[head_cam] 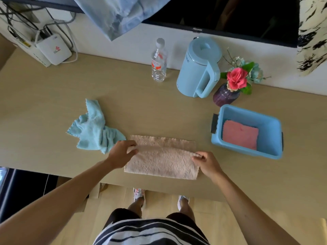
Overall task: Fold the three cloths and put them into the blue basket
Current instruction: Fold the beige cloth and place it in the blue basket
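A beige cloth [161, 162] lies near the table's front edge, its near half folded over the far half. My left hand [122, 152] pinches the left corner of the folded edge. My right hand [206, 162] pinches the right corner. A light blue cloth [92, 129] lies crumpled to the left, just beyond my left hand. The blue basket [270, 121] stands at the right, and a folded pink cloth [239, 134] lies flat inside it.
At the back of the wooden table [53, 96] stand a clear plastic bottle [158, 61], a light blue kettle [200, 68] and a purple vase with flowers [225, 95]. A white router [53, 50] with cables sits back left. A dark screen [230, 13] hangs behind.
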{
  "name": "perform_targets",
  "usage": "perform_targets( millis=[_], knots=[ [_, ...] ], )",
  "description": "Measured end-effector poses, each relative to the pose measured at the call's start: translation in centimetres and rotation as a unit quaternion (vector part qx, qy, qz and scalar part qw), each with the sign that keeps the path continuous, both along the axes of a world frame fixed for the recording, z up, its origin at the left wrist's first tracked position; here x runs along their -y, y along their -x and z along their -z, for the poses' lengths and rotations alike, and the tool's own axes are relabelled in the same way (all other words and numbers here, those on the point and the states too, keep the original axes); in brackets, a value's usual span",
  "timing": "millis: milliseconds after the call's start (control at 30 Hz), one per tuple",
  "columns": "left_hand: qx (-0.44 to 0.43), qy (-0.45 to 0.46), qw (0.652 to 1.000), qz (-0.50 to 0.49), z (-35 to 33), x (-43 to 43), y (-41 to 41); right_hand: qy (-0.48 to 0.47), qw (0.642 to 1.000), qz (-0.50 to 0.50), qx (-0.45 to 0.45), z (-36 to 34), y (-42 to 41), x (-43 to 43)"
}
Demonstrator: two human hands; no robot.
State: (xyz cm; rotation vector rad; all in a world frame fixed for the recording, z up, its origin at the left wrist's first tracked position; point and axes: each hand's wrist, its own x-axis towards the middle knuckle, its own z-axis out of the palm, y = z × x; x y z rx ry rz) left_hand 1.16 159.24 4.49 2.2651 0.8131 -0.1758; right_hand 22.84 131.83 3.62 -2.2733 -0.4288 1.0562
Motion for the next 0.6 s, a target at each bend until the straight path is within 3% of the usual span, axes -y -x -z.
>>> perform_targets(
  millis=[167, 600],
  knots=[
    [-0.009, -0.033, 0.999, -0.023, 1.7, -1.0, -1.7, -0.005, 0.997, 0.013, 0.077, 1.2, -1.0, -2.6],
    [-0.048, -0.081, 0.995, -0.019, 1.9, -1.0, -3.7, -0.009, 0.986, 0.046, 0.161, 4.6, -2.0, -3.4]
  ],
)
